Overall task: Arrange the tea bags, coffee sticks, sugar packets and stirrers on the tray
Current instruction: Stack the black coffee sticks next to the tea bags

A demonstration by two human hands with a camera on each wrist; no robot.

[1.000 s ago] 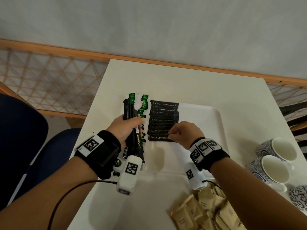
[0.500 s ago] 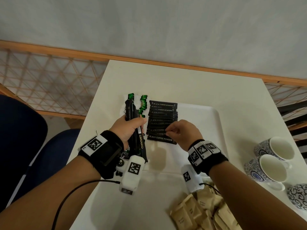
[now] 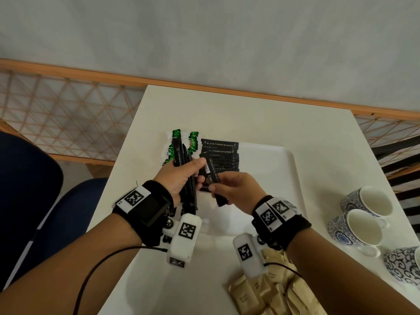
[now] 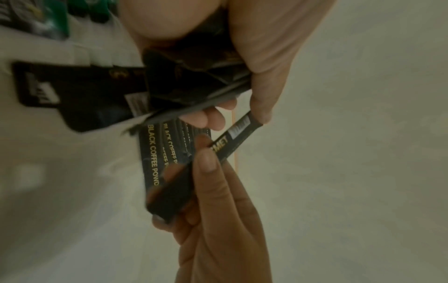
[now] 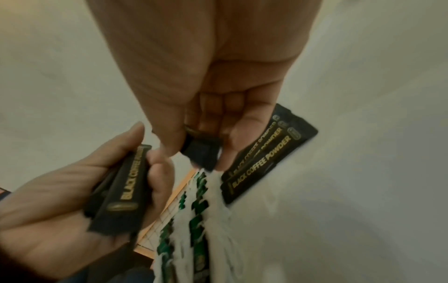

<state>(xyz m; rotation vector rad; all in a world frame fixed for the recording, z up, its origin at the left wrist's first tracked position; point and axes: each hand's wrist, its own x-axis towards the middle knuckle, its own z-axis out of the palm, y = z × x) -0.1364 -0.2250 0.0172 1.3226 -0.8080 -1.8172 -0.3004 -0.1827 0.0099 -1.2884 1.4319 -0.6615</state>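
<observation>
The left hand (image 3: pixel 179 176) grips a bundle of black coffee sticks (image 3: pixel 185 178) upright above the left edge of the white tray (image 3: pixel 272 169), its fingers (image 5: pixel 160 172) curled round them so that the supply sits close to where the sticks are being laid. The right hand (image 3: pixel 236 192) pinches a single stick (image 3: pixel 212 176) between thumb and fingertips, apparently drawing it out of the bundle to add it to the row of sticks (image 3: pixel 221 155) lying overlapped and parallel on the tray, labels up. Just left of that row lie green and white packets (image 3: pixel 193 142), kept as their own column. Tan sachets (image 3: pixel 272 289), probably the tea bags, wait in a loose heap on the bench (image 3: pixel 227 110) near the right wrist, off the tray. Patterned cups (image 3: pixel 361 214) stand at the right.
</observation>
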